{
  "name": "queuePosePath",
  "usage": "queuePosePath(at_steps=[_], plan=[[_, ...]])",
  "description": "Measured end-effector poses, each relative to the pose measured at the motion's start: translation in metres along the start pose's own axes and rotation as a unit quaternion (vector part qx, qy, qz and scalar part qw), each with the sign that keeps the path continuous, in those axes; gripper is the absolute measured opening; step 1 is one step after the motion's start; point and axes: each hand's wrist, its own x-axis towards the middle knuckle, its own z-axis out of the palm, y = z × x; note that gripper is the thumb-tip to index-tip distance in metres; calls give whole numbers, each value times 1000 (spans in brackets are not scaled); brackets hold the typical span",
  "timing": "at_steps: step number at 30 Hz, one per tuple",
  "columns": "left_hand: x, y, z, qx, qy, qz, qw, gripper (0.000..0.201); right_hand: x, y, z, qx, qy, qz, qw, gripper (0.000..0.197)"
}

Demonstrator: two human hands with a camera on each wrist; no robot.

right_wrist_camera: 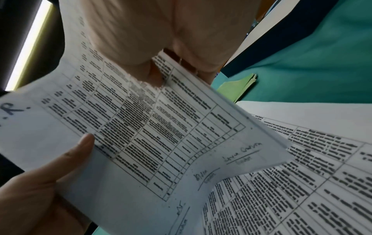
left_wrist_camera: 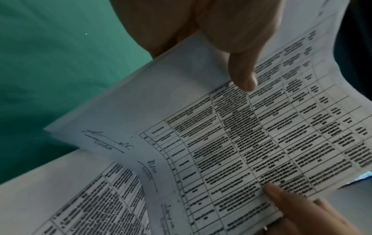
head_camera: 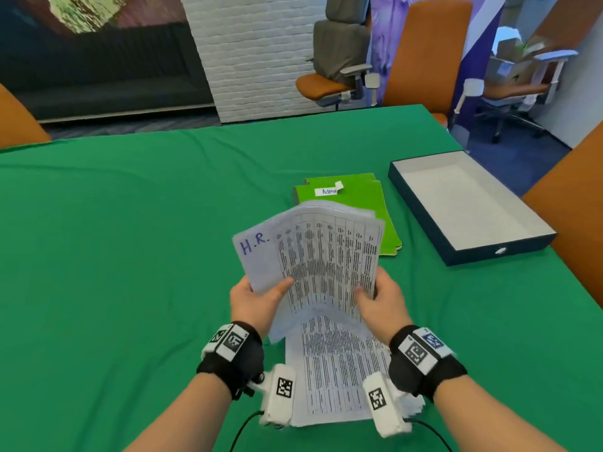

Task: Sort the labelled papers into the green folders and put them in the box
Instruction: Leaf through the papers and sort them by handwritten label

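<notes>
Both hands hold up a bundle of printed papers (head_camera: 313,252) marked "H.R." in blue at its top left corner. My left hand (head_camera: 257,300) pinches its lower left edge, thumb on top (left_wrist_camera: 241,70). My right hand (head_camera: 381,300) pinches the lower right edge (right_wrist_camera: 149,68). Under the wrists a stack of more printed papers (head_camera: 339,370) lies flat on the table. Beyond the raised bundle lie green folders (head_camera: 362,194), the top one with a white label reading "Admin" (head_camera: 328,191). An open, empty dark box (head_camera: 470,207) with a white inside sits to the right of the folders.
A green cloth covers the table (head_camera: 130,239). Orange chairs stand at the table's far side (head_camera: 427,53), right edge (head_camera: 574,203) and far left (head_camera: 16,122). More office chairs and a white brick pillar (head_camera: 261,53) lie beyond.
</notes>
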Motion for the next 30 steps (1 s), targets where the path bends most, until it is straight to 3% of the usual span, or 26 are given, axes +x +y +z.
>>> queuePosePath(at_steps=[5,8,13,16,17,19,21,24,26,30], plan=[[1,0,-2,25,-51,10,998,26,0,8,-1,6,-39,32,999,15],[5,-1,-7,64,-87,15,994,26,0,16,-3,-15,-54,52,997,16],[25,-5,-24,62,-57,-11,996,18,11,24,-6,-7,-21,51,998,25],[34,-17,-43,45,-14,-57,997,19,9,42,-7,-86,-3,78,993,12],[35,-22,-50,32,-3,-77,997,21,7,50,-8,-157,-12,107,982,18],[38,-32,-65,-3,7,-115,993,25,-1,67,-9,-310,-50,188,931,61],[37,-38,-77,-41,8,-153,987,26,-8,75,-8,-383,-60,230,893,90],[32,-48,-92,-108,-10,-181,978,37,-8,82,-6,-373,-41,244,894,102],[29,-53,-102,-148,-20,-185,971,47,-4,84,-10,-350,-36,259,899,97],[25,-61,-113,-141,-37,-203,968,24,-3,88,-20,-322,-15,251,913,65]])
